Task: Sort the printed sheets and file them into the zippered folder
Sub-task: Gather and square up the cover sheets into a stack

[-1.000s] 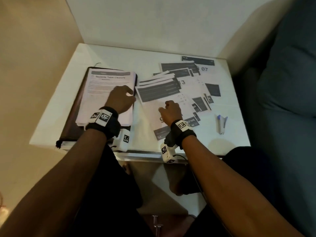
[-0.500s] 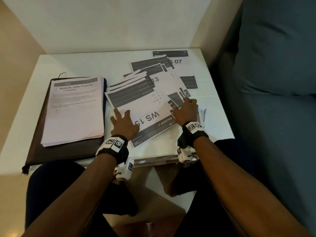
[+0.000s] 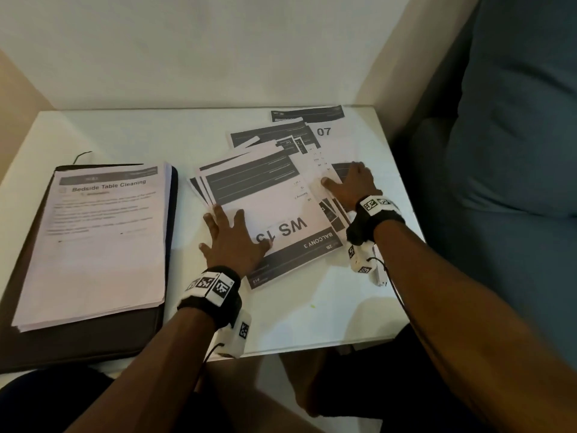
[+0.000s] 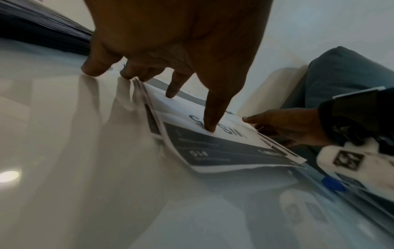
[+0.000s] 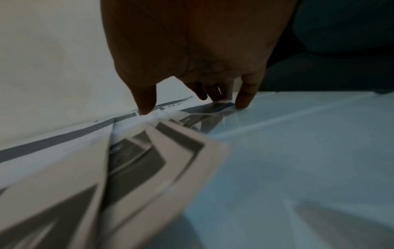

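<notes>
The left hand (image 3: pixel 232 242) lies flat with spread fingers pressing the WS sheet (image 3: pixel 274 220). The right hand (image 3: pixel 351 185) presses neighbouring sheets (image 3: pixel 332 210), holding nothing. Its wrist view alone shows fingertips (image 5: pixel 243 102) touching the table (image 5: pixel 298 143).

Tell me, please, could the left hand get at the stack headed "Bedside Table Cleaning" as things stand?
Probably yes. The left hand rests open on the WS sheet, holding nothing, and only bare table lies between it and the stack on the folder.
</notes>
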A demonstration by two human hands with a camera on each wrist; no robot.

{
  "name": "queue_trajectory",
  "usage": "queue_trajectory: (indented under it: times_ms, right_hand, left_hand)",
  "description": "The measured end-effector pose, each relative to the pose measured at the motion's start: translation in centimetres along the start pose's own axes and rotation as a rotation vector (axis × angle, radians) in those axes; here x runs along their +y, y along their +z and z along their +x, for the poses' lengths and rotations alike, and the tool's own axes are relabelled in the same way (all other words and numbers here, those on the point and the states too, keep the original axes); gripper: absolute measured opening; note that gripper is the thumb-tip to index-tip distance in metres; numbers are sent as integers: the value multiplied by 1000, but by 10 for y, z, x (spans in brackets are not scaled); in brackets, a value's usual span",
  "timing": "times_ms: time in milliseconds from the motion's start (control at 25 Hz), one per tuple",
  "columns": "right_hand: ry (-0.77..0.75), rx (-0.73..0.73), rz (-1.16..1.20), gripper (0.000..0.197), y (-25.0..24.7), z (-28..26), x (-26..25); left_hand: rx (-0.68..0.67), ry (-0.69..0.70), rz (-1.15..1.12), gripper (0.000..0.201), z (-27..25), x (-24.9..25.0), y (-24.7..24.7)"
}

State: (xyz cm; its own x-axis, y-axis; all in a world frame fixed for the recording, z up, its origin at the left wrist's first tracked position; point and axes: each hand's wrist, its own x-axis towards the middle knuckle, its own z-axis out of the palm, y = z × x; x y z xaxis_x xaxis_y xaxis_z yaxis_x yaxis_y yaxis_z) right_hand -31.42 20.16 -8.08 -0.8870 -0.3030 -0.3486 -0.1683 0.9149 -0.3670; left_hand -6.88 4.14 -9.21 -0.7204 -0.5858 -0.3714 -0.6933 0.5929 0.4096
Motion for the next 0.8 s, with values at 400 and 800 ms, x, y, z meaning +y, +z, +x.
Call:
queue_trajectory:
  times_ms: [400, 800]
  right_hand:
    - [-168, -17, -40, 65, 42, -99, 7]
    - [-82, 117, 56, 58, 78, -216, 1]
  left_hand:
    - [20, 96, -78, 84, -40, -30, -3]
    - [-5, 114, -31, 75, -105, -59, 5]
